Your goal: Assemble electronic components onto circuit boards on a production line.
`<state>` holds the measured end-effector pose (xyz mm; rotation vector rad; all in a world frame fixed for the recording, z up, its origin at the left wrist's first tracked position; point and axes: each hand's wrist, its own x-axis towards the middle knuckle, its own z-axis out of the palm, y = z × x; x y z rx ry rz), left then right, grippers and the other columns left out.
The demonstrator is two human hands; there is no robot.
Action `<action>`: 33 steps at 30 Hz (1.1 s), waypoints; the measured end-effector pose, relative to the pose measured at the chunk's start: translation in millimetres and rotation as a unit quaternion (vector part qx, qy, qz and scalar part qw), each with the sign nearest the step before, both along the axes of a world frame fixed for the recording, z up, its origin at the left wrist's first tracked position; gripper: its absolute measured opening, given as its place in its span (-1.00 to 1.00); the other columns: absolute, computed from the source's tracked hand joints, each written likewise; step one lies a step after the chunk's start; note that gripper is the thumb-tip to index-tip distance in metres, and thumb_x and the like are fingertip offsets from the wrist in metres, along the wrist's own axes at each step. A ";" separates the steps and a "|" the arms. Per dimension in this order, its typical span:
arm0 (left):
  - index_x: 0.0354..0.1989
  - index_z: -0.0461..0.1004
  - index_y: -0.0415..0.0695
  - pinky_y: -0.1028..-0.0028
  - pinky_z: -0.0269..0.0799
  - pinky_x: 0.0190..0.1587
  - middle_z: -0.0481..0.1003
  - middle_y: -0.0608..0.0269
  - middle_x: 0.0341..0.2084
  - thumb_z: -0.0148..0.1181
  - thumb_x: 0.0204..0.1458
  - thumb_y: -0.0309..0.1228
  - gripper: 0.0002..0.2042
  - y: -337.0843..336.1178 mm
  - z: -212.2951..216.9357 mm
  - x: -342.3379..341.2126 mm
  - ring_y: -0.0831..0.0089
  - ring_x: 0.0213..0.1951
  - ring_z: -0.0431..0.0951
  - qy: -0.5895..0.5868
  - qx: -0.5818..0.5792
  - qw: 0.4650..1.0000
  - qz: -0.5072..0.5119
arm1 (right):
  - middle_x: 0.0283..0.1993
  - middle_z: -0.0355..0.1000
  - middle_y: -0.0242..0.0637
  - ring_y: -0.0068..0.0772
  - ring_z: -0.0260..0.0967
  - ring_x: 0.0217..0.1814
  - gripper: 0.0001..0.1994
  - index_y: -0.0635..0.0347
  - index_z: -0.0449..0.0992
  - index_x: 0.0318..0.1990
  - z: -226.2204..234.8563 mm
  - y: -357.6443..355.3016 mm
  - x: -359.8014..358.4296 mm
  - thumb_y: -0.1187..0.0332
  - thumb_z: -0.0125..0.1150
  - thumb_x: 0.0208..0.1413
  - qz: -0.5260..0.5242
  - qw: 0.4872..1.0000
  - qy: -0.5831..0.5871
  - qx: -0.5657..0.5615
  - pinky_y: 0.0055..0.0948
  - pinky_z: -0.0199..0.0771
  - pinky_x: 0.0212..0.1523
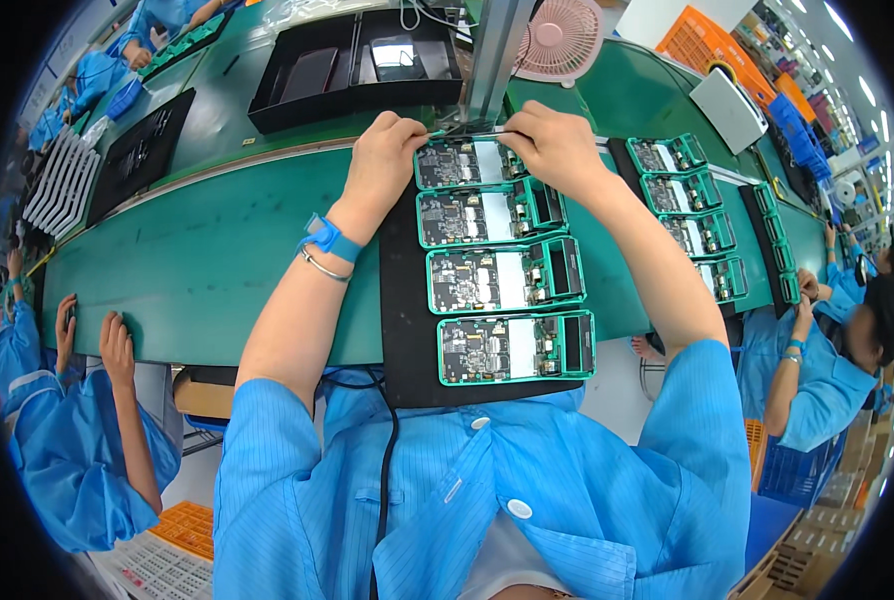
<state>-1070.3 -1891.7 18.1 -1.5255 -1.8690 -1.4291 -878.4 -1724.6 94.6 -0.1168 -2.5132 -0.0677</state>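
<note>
A black mat (pixel 407 340) lies in front of me, bearing a column of green-framed device housings with exposed circuit boards. The nearest housing (pixel 516 348) sits close to my body; the farthest housing (pixel 459 163) lies between my hands. My left hand (pixel 385 155), with a blue wrist strap (pixel 332 238) and a bracelet on its wrist, is closed in a pinch at that housing's far left corner. At the far right corner my right hand (pixel 557 150) pinches too, its fingers bent down. A dark edge runs between the fingertips; what exactly they grip is hidden.
To the right lies another row of green housings (pixel 702 232), with a further black tray (pixel 770 245) beyond. A black box (pixel 357 65), a metal post (pixel 492 70) and a pink fan (pixel 559 40) stand beyond the bench's metal rail. People in blue work on both sides.
</note>
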 end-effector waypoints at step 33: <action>-0.50 0.54 -0.17 0.24 0.48 -0.22 0.42 0.16 -0.45 0.21 -0.10 -0.60 -0.95 2.1 3.7 2.8 0.17 -0.30 0.52 0.104 -0.013 0.994 -0.002 | -0.33 0.56 -0.25 -0.10 0.56 -0.26 -0.73 0.16 0.55 -0.41 16.4 -0.8 -47.8 0.13 0.31 0.06 -0.034 0.983 -0.179 0.030 -0.12 0.50 -0.25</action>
